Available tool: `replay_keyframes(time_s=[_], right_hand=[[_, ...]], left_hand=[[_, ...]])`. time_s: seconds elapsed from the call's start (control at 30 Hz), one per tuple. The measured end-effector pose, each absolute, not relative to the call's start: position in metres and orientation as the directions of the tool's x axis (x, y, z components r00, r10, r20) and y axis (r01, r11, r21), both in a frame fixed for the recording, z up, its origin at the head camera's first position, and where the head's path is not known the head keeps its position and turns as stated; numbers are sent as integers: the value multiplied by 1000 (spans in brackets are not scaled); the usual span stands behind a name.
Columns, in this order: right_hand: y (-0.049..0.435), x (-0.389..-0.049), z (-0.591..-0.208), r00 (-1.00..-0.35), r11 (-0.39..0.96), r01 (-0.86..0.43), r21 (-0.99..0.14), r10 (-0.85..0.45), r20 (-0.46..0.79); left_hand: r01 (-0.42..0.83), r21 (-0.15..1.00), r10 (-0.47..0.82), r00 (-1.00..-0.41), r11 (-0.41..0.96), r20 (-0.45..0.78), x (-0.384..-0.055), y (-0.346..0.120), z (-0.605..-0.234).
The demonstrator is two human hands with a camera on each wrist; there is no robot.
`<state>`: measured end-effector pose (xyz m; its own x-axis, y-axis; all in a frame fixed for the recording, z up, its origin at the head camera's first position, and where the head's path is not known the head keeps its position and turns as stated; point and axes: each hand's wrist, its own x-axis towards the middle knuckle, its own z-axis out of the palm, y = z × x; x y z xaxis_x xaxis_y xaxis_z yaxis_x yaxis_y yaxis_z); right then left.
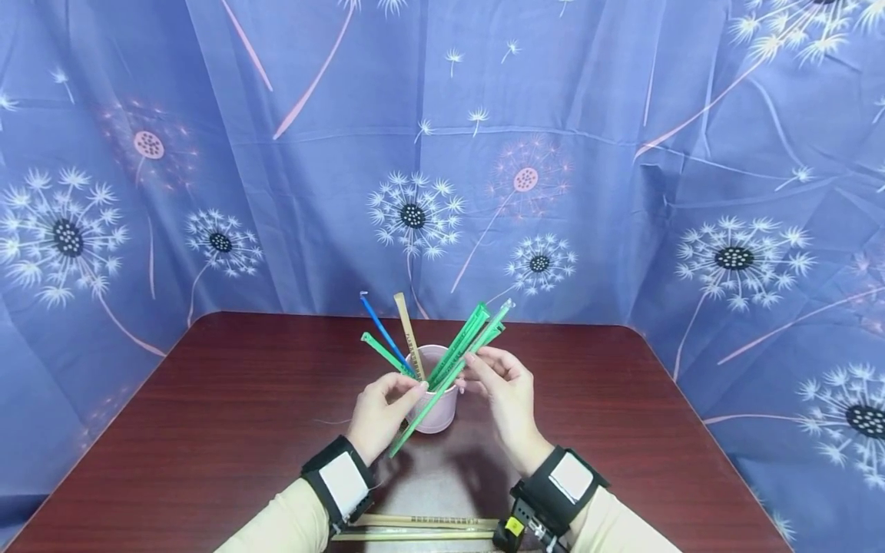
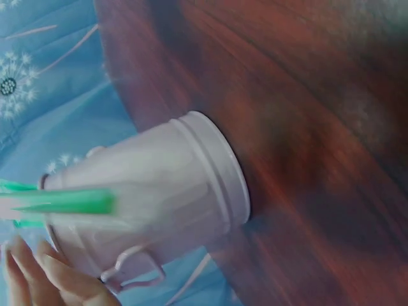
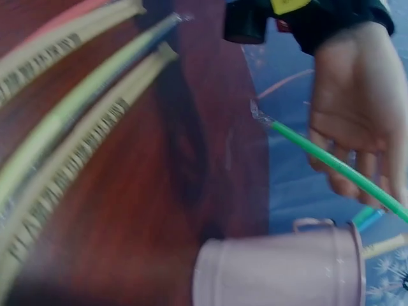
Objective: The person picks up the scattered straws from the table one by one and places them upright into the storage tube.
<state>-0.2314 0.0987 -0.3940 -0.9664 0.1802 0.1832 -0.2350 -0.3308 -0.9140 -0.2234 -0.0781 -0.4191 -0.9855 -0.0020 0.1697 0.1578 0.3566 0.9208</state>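
Observation:
My right hand [image 1: 508, 384] pinches a green straw [image 1: 418, 422] in clear wrapping between thumb and fingers. The straw slants across the front of a small pink pail [image 1: 437, 418], its lower end pointing down left. My left hand [image 1: 380, 411] is at the pail's left rim, thumb and index tips close together beside the straws; I cannot tell whether they pinch anything. Its other fingers [image 2: 67, 277] are loosely curled near the pail's side handle [image 2: 137, 268]. More green straws [image 1: 463, 346], a blue straw [image 1: 380, 322] and a tan printed straw [image 1: 408, 330] stand in the pail.
Tan printed straws [image 3: 70, 159] and a yellowish one [image 3: 57, 127] lie at the near edge of the dark red wooden table [image 1: 242, 407]. A reddish straw [image 3: 64, 19] is beside them. Blue dandelion-patterned cloth [image 1: 318, 192] hangs around the table's back and sides.

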Motion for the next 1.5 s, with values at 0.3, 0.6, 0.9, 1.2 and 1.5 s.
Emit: replay_keyframes(time_s=[0.3, 0.6, 0.9, 1.2, 1.5], right_hand=[[119, -245, -371, -935, -348, -321, -881, 266, 235], [138, -251, -360, -897, -385, -383, -840, 373, 238], [147, -255, -359, -865, -405, -415, -814, 453, 216], [152, -261, -365, -840, -376, -444, -813, 491, 231], [137, -263, -392, -887, -315, -350, -882, 413, 205]], left_hand=[[8, 917, -149, -986, 400, 73, -235, -82, -426], [-34, 963, -84, -996, 269, -12, -241, -81, -433], [-21, 954, -88, -996, 298, 6, -242, -81, -437], [-1, 935, -81, -996, 354, 30, -244, -81, -441], [28, 931, -70, -996, 363, 57, -245, -83, -441]])
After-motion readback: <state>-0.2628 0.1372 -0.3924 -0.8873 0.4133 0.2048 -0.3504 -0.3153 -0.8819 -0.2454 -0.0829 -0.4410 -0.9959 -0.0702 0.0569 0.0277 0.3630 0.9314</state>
